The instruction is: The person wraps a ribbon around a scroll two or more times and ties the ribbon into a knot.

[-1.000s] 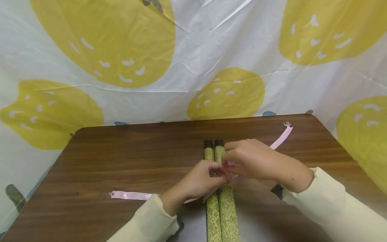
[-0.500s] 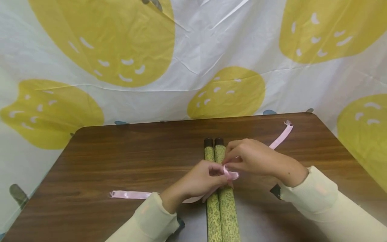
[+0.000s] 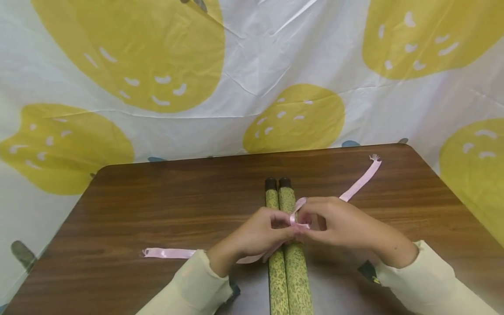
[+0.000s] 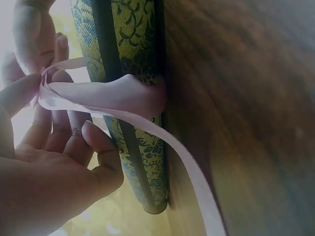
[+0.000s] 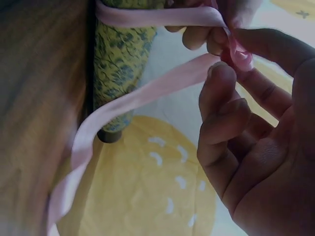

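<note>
Two long rolled scrolls (image 3: 298,267) in yellow-green patterned cloth with dark end knobs lie side by side on the table. A pink satin ribbon (image 4: 113,96) goes around them, its two strands brought together above. My left hand (image 3: 261,234) pinches the ribbon over the scrolls between thumb and fingers. On the right, my right hand (image 3: 342,223) pinches a small loop of the ribbon close to the left fingertips. In the right wrist view the ribbon (image 5: 147,93) runs from the right fingers down to the table. How the strands cross between the fingertips is partly hidden.
The brown wood-grain table (image 3: 169,201) carries the ribbon's loose ends, one out to the left and a frayed one at the back right. Behind the table hangs a white curtain (image 3: 252,57) with large yellow fruit prints.
My right hand has lowered and turned, its fingers now beside the left fingertips. A small ribbon loop now stands up between the hands. My left hand has stayed nearly still.
</note>
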The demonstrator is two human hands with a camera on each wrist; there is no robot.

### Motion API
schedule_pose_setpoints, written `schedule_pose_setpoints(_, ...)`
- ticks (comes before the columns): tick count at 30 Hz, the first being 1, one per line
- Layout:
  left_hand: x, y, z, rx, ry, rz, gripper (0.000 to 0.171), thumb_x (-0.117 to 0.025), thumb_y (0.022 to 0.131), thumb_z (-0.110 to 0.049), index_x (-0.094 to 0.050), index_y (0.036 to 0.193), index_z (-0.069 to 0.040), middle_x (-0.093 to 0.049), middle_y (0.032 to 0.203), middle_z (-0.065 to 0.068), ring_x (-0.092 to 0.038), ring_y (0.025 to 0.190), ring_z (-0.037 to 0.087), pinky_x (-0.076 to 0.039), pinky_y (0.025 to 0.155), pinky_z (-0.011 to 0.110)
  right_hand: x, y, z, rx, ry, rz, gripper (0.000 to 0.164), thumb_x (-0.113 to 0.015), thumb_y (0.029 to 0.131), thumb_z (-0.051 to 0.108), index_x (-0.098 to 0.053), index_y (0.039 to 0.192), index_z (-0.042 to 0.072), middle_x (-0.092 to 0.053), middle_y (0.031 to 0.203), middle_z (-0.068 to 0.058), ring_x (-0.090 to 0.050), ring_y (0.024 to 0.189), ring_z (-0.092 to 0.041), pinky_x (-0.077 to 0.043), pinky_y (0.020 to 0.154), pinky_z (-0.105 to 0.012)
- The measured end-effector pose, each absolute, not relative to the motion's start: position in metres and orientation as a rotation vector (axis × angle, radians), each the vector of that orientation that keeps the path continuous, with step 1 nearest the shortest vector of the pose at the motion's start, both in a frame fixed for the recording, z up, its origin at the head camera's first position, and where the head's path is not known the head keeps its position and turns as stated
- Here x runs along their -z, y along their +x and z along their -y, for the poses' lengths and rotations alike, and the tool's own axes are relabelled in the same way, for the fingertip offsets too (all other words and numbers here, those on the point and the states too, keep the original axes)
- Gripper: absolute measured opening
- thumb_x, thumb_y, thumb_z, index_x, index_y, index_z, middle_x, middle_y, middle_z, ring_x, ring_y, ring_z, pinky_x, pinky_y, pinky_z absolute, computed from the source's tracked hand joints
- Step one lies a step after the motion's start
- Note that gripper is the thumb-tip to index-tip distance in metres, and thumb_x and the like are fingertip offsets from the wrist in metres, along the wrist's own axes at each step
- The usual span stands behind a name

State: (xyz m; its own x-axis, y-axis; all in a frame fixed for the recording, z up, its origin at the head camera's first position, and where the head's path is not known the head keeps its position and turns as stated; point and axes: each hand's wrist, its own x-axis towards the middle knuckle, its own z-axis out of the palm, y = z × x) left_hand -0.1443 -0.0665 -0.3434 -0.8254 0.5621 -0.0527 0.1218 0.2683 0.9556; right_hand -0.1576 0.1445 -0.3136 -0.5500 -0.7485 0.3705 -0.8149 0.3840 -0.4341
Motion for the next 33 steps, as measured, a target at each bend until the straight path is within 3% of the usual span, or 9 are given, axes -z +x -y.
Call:
schedule_pose_setpoints(8,0.346,-0.144,0.068,-1.601,0.650,-2.154,0.021,-0.066,0.087,-0.026,-0.071,0.090,-0.006,-0.064,0.065,0.015,-0.034,0.027,0.012,-0.029,0.026,0.022,0.321,-0.159,-0.144,-0.994,1.405,2.529,0.011,-0.067,0.084,0.015,-0.064,0.087,0.025,-0.059,0.077,0.014,-0.052,0.063,-0.004,-0.051,0.054,-0.025)
schedule_pose_setpoints(14,0.347,-0.144,0.067,-1.582,0.678,-2.189,0.019,-0.067,0.086,-0.028,-0.071,0.086,-0.010,-0.060,0.058,0.013,-0.035,0.027,0.011,-0.030,0.027,0.021,0.323,-0.161,-0.146,-1.113,1.343,2.520,0.009,-0.067,0.086,0.014,-0.064,0.087,0.022,-0.058,0.073,0.010,-0.051,0.060,-0.007,-0.049,0.050,-0.024)
schedule_pose_setpoints(22,0.347,-0.144,0.065,-1.492,0.695,-2.314,0.018,-0.069,0.084,-0.030,-0.072,0.083,-0.012,-0.070,0.074,0.007,-0.051,0.047,0.007,-0.042,0.048,0.018,0.325,-0.160,-0.148,-1.148,1.310,2.544,0.008,-0.067,0.085,0.014,-0.061,0.086,0.019,-0.056,0.070,0.009,-0.051,0.058,-0.008,-0.048,0.048,-0.024)
schedule_pose_setpoints(27,0.347,-0.144,0.064,-1.476,0.682,-2.330,0.017,-0.069,0.084,-0.029,-0.072,0.082,-0.013,-0.069,0.073,0.005,-0.050,0.046,0.007,-0.040,0.044,0.019,0.327,-0.158,-0.145,-1.134,1.360,2.561,0.011,-0.068,0.083,0.014,-0.062,0.087,0.022,-0.057,0.075,0.010,-0.052,0.062,-0.007,-0.051,0.051,-0.026)
schedule_pose_setpoints(33,0.346,-0.143,0.064,-1.544,0.664,-2.222,0.020,-0.068,0.085,-0.027,-0.070,0.080,-0.008,-0.056,0.055,0.001,-0.039,0.032,0.008,-0.034,0.031,0.020,0.328,-0.158,-0.145,-1.216,1.272,2.519,0.012,-0.067,0.083,0.009,-0.062,0.086,0.020,-0.059,0.072,0.007,-0.054,0.061,-0.008,-0.051,0.049,-0.026)
